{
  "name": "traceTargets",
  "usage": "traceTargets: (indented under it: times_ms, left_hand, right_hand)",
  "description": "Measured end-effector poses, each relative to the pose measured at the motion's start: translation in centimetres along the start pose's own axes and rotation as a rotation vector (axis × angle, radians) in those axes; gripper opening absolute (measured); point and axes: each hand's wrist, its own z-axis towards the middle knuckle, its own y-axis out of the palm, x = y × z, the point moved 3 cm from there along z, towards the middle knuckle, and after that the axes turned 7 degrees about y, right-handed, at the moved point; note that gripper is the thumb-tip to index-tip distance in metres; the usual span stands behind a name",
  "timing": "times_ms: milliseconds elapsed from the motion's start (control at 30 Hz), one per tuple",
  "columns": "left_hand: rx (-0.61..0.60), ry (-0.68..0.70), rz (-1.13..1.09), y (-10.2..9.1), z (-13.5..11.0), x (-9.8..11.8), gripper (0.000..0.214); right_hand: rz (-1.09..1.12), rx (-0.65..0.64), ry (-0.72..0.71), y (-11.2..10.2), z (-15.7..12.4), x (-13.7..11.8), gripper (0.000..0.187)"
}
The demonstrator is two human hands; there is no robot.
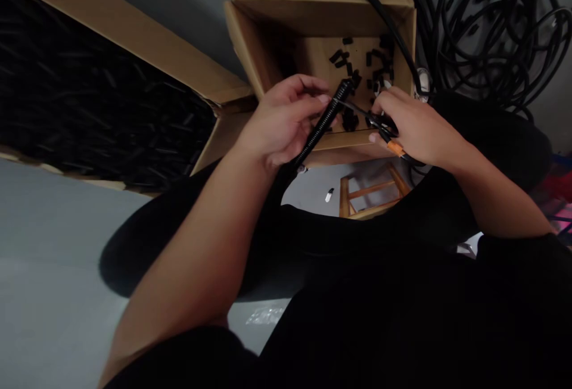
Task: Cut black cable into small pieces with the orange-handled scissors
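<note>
My left hand (pixel 283 120) is closed around a black ribbed hose (pixel 322 125) that runs up and to the right, its tip over the small box. My right hand (pixel 413 127) grips a black tool with an orange handle (pixel 394 147), whose thin point reaches toward the hose's upper end (pixel 345 87). Both hands work just above the front edge of a small open cardboard box (pixel 272 49) that holds several small black pieces (pixel 357 64).
A large cardboard box (pixel 134 31) full of black tubes fills the left. A tangle of black cables (pixel 487 25) lies at the upper right. A wooden stool (pixel 370 195) shows between my dark-clothed legs. Grey floor (pixel 49 258) lies at the lower left.
</note>
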Motion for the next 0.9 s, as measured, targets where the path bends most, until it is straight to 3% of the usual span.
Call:
traceTargets:
  times_ms: [233, 500, 633, 800, 900]
  left_hand:
    - [0.005, 0.079, 0.055, 0.4, -0.4, -1.3, 0.039]
    - [0.072, 0.205, 0.105, 0.5, 0.3, -2.3, 0.058]
    - [0.07, 0.18, 0.128, 1.2, 0.1, -2.4, 0.061]
    - [0.063, 0.141, 0.097, 1.6, 0.1, -2.8, 0.051]
    - [0.05, 0.136, 0.084, 1.6, 0.4, -3.0, 0.032]
  right_hand:
    - [0.023, -0.026, 0.01, 0.8, 0.9, -0.3, 0.03]
    - [0.06, -0.099, 0.034, 2.1, 1.6, 0.0, 0.037]
    - [0.047, -0.074, 0.038, 2.3, 2.0, -0.1, 0.036]
    - [0.023, -0.037, 0.068, 3.3, 2.9, 0.2, 0.042]
    - [0.007, -0.038, 0.077, 3.8, 3.4, 0.7, 0.046]
